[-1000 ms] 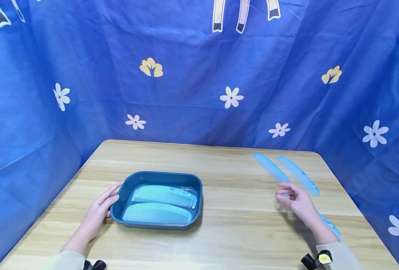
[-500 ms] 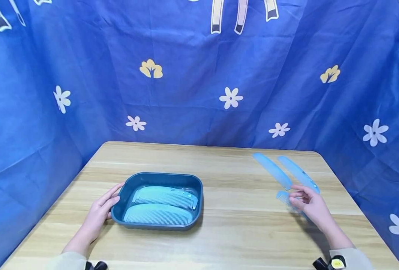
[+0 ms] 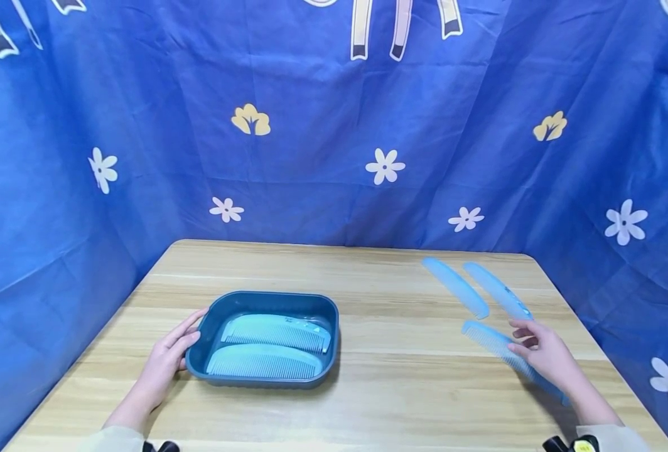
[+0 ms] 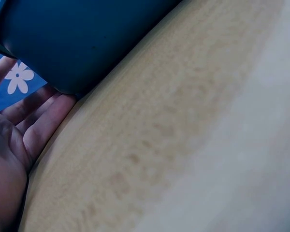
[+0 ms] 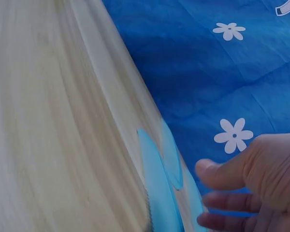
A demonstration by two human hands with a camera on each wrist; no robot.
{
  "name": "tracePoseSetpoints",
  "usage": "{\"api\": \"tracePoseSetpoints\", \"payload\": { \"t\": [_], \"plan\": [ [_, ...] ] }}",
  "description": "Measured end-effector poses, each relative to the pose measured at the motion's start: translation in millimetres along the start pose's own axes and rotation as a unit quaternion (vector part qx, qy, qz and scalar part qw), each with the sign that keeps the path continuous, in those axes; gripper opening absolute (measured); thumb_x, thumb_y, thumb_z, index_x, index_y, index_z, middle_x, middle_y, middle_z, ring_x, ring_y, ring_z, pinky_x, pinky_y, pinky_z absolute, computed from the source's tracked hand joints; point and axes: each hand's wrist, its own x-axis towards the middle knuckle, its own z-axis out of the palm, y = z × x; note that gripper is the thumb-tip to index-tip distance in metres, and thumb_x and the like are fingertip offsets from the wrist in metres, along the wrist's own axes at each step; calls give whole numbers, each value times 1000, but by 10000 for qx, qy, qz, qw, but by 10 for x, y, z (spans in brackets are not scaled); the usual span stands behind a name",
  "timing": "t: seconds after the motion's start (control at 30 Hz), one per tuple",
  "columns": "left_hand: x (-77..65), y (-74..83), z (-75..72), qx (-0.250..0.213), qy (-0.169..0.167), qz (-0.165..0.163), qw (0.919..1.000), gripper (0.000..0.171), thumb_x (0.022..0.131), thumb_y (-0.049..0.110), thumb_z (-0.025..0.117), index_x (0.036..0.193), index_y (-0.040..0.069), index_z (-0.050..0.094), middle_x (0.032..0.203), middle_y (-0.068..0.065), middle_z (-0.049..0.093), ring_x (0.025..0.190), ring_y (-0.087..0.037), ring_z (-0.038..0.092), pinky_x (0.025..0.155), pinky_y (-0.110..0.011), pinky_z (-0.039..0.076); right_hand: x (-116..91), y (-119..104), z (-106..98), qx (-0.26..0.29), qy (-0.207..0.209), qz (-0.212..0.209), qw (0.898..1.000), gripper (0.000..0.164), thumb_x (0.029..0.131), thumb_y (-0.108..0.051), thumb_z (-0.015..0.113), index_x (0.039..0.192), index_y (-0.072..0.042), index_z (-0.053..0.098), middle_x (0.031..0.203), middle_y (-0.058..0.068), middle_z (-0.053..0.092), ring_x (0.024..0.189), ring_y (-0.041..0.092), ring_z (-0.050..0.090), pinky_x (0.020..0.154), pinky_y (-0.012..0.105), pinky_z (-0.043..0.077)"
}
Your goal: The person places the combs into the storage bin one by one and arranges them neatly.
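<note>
At the left end of a dark blue plastic basin, my left hand rests with its fingers and thumb against the rim and outer wall. The left wrist view shows its lower fingers stretched out to the basin's bottom corner. Inside the basin lie two light blue combs, a rear comb and a front comb. Over a third light blue comb on the table, my right hand hovers with fingers loosely bent and thumb apart, holding nothing. It hides part of this comb.
Two more combs lie slanted farther back, a left one and a right one, whose near end meets the right fingertips in the head view. A blue curtain hangs behind the wooden table and along both sides.
My right hand has moved right and back toward me along the nearest loose comb, uncovering its far end. That comb stays in place. My left hand and the basin have not visibly moved.
</note>
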Motion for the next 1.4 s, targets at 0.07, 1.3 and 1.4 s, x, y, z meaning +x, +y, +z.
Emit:
{"api": "tracePoseSetpoints", "payload": {
  "t": [0.07, 1.3, 1.4],
  "plan": [
    [5, 0, -2, -44, 8, -1, 10000, 46, 100, 28, 43, 144, 19, 36, 117, 9, 47, 90, -7, 60, 65, -33, 55, -13, 17, -12, -179, -159, 113, 9996, 45, 81, -2, 69, 121, 11, 52, 100, 25, 59, 81, 31, 60, 64, 36, 50],
    [-7, 8, 7, -87, 18, 7, 10000, 46, 100, 27, 44, 144, 18, 37, 120, 13, 47, 93, -6, 60, 65, -32, 55, 24, 196, 42, -1037, -704, 170, 9920, 52, 70, -9, 79, 115, 6, 57, 94, 22, 56, 85, 36, 53, 69, 50, 45],
    [-8, 9, 6, -115, 16, 10, 9999, 46, 100, 27, 44, 144, 18, 37, 119, 14, 47, 93, -6, 60, 65, -32, 55, 26, 203, 38, -992, -710, 201, 9923, 53, 70, -10, 80, 115, 5, 57, 92, 19, 54, 82, 32, 52, 67, 47, 45]
  ]
}}
